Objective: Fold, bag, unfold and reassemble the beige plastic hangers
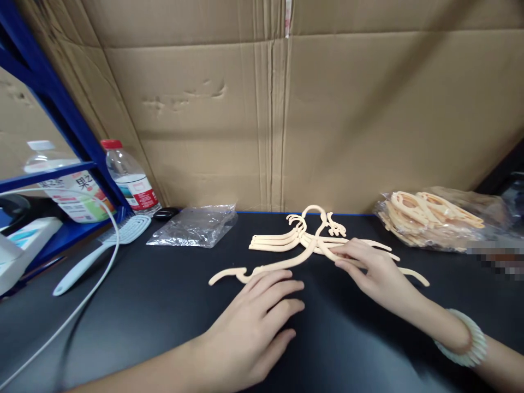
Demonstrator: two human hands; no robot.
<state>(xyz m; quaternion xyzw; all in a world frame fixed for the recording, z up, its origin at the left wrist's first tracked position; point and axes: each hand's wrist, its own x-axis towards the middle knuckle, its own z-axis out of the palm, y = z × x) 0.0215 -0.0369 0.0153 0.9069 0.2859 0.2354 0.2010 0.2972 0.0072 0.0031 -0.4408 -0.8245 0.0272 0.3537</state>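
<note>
A cream plastic clothes hanger (286, 261) is spread out on the black table, its hook pointing away from me and its two arms reaching left and right. My right hand (376, 273), with a pale beaded bracelet on the wrist, pinches the hanger's right arm between thumb and fingers. Just in front of the left arm, my left hand (262, 322) hovers with fingers apart, holding nothing; whether it touches the hanger is unclear. Behind the spread hanger lie several more cream hangers (274, 240) close together, partly covered by it and by my right hand.
A clear plastic bag (192, 225) lies back left, near a black object (165, 213), a pale hairbrush (88, 265) and a red-capped bottle (137, 185). A white cable (107, 267) curves along the left. Bagged hangers (426, 218) sit back right. A cardboard wall (196, 120) closes the back.
</note>
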